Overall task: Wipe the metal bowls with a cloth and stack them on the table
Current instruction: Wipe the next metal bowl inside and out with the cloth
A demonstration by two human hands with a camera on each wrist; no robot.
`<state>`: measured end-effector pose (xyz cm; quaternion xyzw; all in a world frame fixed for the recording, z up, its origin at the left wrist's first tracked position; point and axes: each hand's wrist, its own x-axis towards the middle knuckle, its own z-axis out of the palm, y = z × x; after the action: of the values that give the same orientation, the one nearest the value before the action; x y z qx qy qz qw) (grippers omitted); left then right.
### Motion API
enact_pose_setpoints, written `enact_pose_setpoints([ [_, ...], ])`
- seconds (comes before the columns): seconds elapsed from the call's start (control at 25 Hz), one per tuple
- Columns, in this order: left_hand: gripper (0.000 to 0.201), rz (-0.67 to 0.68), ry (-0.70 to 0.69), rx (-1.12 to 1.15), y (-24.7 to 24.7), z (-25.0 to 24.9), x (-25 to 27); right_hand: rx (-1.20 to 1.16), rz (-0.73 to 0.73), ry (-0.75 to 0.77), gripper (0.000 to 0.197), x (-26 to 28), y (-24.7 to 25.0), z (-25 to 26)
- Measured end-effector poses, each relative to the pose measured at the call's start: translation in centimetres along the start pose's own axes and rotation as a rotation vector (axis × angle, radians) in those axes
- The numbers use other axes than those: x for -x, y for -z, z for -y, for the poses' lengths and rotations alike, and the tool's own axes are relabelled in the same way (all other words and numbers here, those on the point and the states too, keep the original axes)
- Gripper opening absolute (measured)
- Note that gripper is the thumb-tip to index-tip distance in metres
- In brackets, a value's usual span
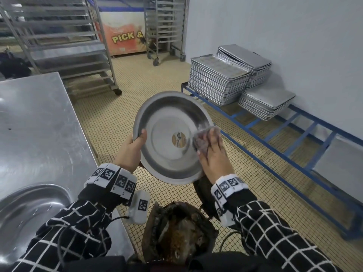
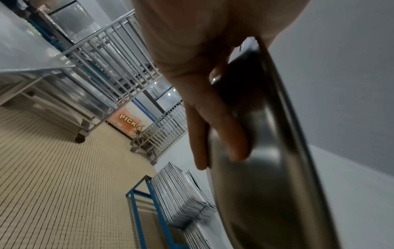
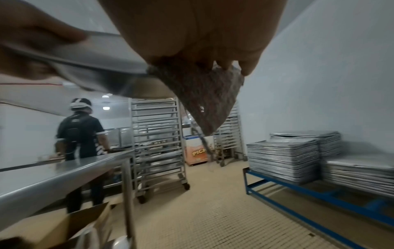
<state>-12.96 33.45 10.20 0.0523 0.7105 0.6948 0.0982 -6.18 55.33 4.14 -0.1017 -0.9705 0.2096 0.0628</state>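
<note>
One wide, shallow stainless-steel bowl is up in the air in front of me, tilted so its inside faces the head camera, over the tiled floor and just right of the steel table. My left hand pinches its left rim, thumb hooked over the lip on the inside; the left wrist view shows the fingers lying nearly straight against the underside. My right hand presses a small, brownish, nubbly cloth against the inner wall near the right rim, and in the right wrist view a loose corner of it hangs free below the fingers.

I judge the bowl light and stiff, thin sheet metal, smooth and likely slick, so a one-sided rim hold could twist under wiping pressure. I would keep my thumb over the lip with fingers spread beneath. A round paper label sits at the centre; the limp cloth may catch on it. A second steel bowl rests on the table at lower left.
</note>
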Motion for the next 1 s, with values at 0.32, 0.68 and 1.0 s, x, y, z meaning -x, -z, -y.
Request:
enact_pose_setpoints([
  [0.32,0.031,0.103,0.106,0.056,1.5,1.9,-0.1,-0.573,-0.12,-0.328,0.024,-1.1,3.2,-1.0],
  [0.68,0.028,0.035,0.053,-0.012,-1.3,0.6,1.3,-0.906,-0.346,-0.423,0.022,-0.3,1.7,3.6],
  [1.0,0.008,-0.131,0.102,-0.029,0.6,-0.6,0.5,-0.622,-0.211,-0.187,0.017,1.7,0.5,4.9],
])
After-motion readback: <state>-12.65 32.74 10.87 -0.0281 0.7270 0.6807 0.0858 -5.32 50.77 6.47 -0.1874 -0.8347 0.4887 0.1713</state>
